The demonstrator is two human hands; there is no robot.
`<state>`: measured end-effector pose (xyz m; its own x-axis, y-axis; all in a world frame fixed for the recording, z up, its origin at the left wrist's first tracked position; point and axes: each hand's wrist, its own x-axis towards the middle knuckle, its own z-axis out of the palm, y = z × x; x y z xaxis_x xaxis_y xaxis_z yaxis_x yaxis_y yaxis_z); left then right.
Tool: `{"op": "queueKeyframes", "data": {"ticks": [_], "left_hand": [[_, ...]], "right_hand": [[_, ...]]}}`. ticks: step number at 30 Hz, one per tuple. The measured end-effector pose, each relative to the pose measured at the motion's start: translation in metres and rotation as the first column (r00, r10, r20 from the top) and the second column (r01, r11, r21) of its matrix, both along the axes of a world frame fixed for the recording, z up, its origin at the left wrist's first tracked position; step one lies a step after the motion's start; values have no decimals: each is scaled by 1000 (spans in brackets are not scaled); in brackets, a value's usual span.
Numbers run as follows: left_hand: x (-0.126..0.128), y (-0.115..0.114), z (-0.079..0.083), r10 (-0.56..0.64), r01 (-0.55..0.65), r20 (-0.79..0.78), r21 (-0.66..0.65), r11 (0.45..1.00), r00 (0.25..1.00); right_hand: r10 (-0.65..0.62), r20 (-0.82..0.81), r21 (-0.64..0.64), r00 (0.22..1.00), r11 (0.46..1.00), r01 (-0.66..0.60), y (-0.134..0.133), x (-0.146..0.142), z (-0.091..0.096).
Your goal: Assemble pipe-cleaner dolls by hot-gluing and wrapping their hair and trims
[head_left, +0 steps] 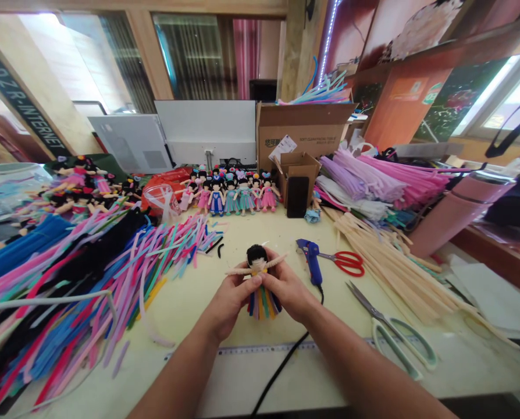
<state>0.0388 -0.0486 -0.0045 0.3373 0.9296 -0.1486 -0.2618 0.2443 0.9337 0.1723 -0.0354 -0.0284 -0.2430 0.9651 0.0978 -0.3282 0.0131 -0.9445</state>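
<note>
Nearest me, a black cord (pixel 274 378) snakes across the table and over the ruler strip (pixel 264 350). Off to my right lie the big scissors (pixel 380 317), blades open and pointing away. And here's the centre of it: my left hand (pixel 227 302) and right hand (pixel 290 291) have the doll (pixel 262 301) between them, mid-table, head away from me! Both thumbs pinch it at the waist, tips close together; how my fingers sit behind it, I can't tell. Its arms stick out sideways, striped skirt fanning below. Just beyond my right hand, the glue gun (pixel 314 267), with the red scissors (pixel 349 263) right beside it. Coloured stems (pixel 124 273) sprawl left, cream stems (pixel 382 267) right, the pink flask (pixel 456 212) past those. Farther back, a crowd of finished dolls (pixel 244 195), then the phone (pixel 298 198) upright against a small carton (pixel 301 164), and behind everything, the white monitor (pixel 205 131).
</note>
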Motion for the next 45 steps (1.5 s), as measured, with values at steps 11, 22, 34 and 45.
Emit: {"op": "queueKeyframes", "data": {"ticks": [11, 22, 34, 45], "left_hand": [[-11, 13, 5, 119, -108, 99, -107, 988, 988], [-43, 49, 21, 275, -245, 137, -202, 948, 952], [-46, 48, -1, 98, -84, 130, -108, 991, 987], [-43, 48, -8, 113, -108, -135, 47, 993, 984]], "right_hand": [[-32, 191, 74, 981, 997, 18, 6, 21, 9], [-285, 741, 249, 608, 957, 146, 4, 63, 35], [-379, 914, 290, 143, 858, 423, 18, 112, 8], [-304, 560, 86, 771, 947, 311, 49, 82, 27]]}}
